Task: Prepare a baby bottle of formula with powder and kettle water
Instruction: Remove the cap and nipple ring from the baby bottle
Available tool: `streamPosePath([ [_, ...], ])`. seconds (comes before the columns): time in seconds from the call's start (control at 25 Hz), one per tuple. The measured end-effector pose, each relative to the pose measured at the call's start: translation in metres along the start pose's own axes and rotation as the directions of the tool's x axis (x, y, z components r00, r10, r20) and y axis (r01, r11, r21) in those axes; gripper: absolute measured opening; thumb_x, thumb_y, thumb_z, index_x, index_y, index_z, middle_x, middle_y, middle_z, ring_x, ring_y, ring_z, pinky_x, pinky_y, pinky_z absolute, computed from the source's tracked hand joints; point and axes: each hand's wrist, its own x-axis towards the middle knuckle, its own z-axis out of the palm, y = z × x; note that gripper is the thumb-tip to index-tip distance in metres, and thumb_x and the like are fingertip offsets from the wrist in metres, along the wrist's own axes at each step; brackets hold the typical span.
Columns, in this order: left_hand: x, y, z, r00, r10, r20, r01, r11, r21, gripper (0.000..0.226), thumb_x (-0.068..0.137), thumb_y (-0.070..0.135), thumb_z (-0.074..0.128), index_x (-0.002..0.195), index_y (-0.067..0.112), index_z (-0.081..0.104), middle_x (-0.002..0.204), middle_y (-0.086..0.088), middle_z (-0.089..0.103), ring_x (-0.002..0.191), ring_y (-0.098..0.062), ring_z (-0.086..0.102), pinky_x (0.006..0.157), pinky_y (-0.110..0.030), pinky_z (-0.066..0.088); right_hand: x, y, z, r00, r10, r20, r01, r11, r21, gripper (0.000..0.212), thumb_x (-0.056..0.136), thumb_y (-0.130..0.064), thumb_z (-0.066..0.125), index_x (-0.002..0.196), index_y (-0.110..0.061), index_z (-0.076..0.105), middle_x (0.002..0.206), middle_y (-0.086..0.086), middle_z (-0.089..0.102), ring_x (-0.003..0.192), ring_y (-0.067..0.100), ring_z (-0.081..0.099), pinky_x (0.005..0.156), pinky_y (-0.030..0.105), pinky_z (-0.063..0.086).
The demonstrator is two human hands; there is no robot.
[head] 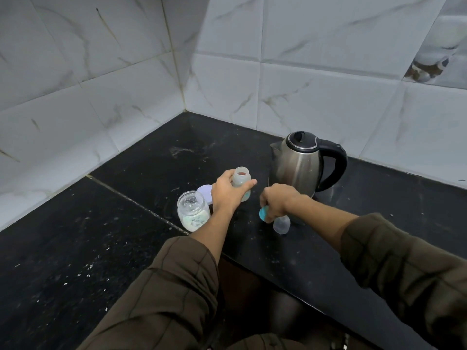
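My left hand (226, 192) grips an open, translucent baby bottle (241, 178) standing on the black counter. My right hand (278, 200) holds the bottle's teal collar (264, 213) just to the right of it, low over the counter. A clear dome cap (281, 224) lies on the counter beside that hand. An open glass jar (193, 210) with white formula powder in its lower part stands left of the bottle, and its white lid (205, 191) lies behind it. The steel kettle (299, 164) with a black handle stands behind my right hand, lid shut.
The black stone counter (126, 198) runs into a corner of white marble-patterned tiled walls (177, 72). White specks are scattered over the counter. Its front edge drops away between my arms.
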Motion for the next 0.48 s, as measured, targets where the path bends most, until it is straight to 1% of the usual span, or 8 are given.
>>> streamPosePath([
  [0.12, -0.003, -0.005, 0.002, 1.0, -0.007, 0.027, 0.006, 1.0, 0.002, 0.072, 0.061, 0.065, 0.088, 0.12, 0.029, 0.069, 0.107, 0.014, 0.076, 0.104, -0.008, 0.071, 0.095, -0.039, 0.059, -0.001, 0.005, 0.007, 0.997, 0.005, 0.082, 0.0, 0.998, -0.059, 0.052, 0.08, -0.034, 0.086, 0.128, -0.023, 0.069, 0.112, 0.003, 0.068, 0.096, 0.022, 0.066, 0.076, 0.033, 0.057],
  [0.24, -0.006, -0.01, 0.002, 0.999, -0.014, 0.05, 0.015, 1.0, 0.0, 0.072, 0.062, 0.063, 0.09, 0.122, 0.028, 0.069, 0.108, 0.014, 0.076, 0.104, -0.008, 0.071, 0.094, -0.038, 0.059, -0.005, 0.013, 0.009, 0.991, 0.045, 0.128, -0.032, 0.994, -0.102, 0.051, 0.079, -0.028, 0.087, 0.125, -0.019, 0.069, 0.104, 0.002, 0.064, 0.091, 0.021, 0.064, 0.07, 0.032, 0.053],
  [0.32, -0.008, -0.013, 0.003, 0.998, -0.022, 0.066, 0.023, 1.0, -0.013, 0.069, 0.064, 0.06, 0.092, 0.12, 0.027, 0.069, 0.106, 0.015, 0.077, 0.101, -0.006, 0.071, 0.093, -0.036, 0.06, -0.005, 0.013, 0.009, 0.994, 0.047, 0.101, -0.037, 0.994, -0.101, 0.05, 0.079, -0.03, 0.086, 0.124, -0.019, 0.069, 0.102, 0.001, 0.063, 0.089, 0.021, 0.064, 0.067, 0.032, 0.052],
  [0.4, -0.01, -0.016, 0.005, 0.996, -0.033, 0.082, 0.036, 0.999, -0.032, 0.068, 0.061, 0.061, 0.092, 0.116, 0.028, 0.07, 0.104, 0.015, 0.077, 0.1, -0.005, 0.072, 0.093, -0.037, 0.06, -0.004, 0.01, 0.011, 0.997, 0.029, 0.065, -0.025, 0.997, -0.069, 0.052, 0.08, -0.034, 0.085, 0.126, -0.02, 0.067, 0.104, 0.001, 0.062, 0.093, 0.021, 0.065, 0.073, 0.033, 0.056],
  [0.48, -0.011, -0.019, 0.007, 0.994, -0.043, 0.098, 0.046, 0.999, -0.026, 0.072, 0.056, 0.066, 0.089, 0.115, 0.029, 0.069, 0.104, 0.014, 0.077, 0.1, -0.005, 0.072, 0.094, -0.039, 0.06, -0.002, 0.005, 0.013, 0.998, 0.008, 0.058, -0.004, 0.997, -0.071, 0.053, 0.08, -0.038, 0.085, 0.127, -0.02, 0.067, 0.099, 0.0, 0.061, 0.093, 0.021, 0.065, 0.077, 0.035, 0.058],
])
